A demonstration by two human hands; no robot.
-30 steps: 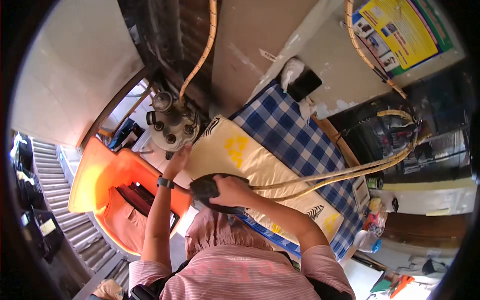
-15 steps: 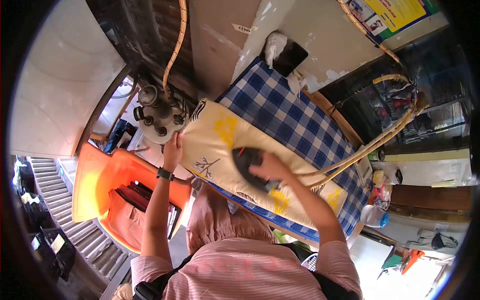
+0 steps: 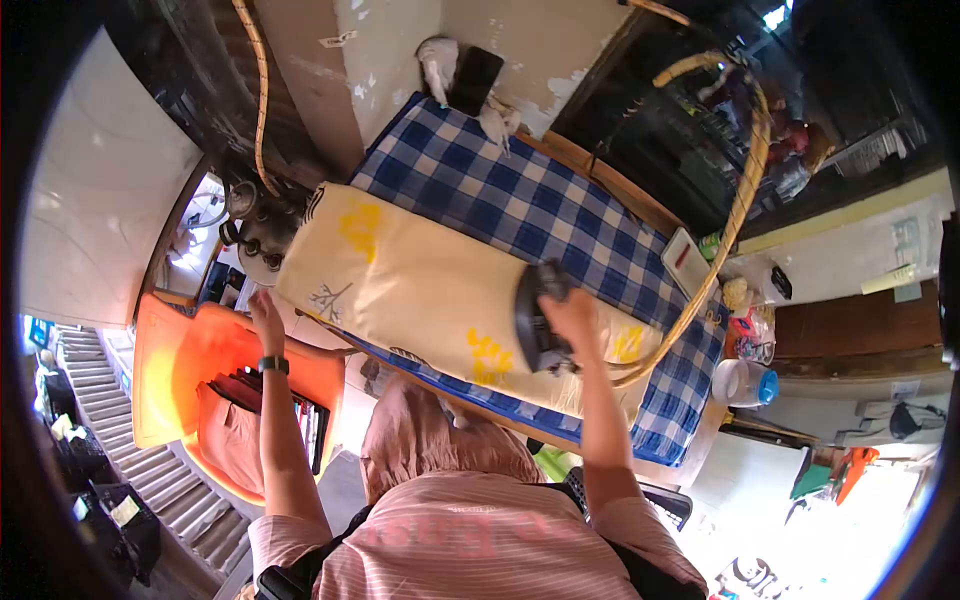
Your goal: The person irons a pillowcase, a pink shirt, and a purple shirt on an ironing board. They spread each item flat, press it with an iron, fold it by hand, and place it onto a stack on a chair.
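My right hand (image 3: pixel 570 315) is closed round the handle of a dark clothes iron (image 3: pixel 535 318). The iron rests on a cream cloth (image 3: pixel 440 260) with yellow and grey printed motifs, right of its middle. A thick tan-wrapped cord (image 3: pixel 745 190) runs from the iron's rear and loops up to the right. My left hand (image 3: pixel 266 310) is at the cloth's lower left corner, touching it or just beside it; its fingers are too small and blurred to show a grip. Under the cream cloth lies a blue-and-white checked cloth (image 3: pixel 480 180) on the table.
An orange chair (image 3: pixel 160 390) at my left holds folded clothes (image 3: pixel 230 440). Behind my left hand stands a metal vessel with black knobs (image 3: pixel 265 240). A dark flat object (image 3: pixel 475 80) leans at the table's back. A blue-lidded container (image 3: pixel 745 383) is at the right end.
The iron has slid right along the cream cloth in my right hand. My left hand has shifted toward the cloth's lower left corner. The view has swung right.
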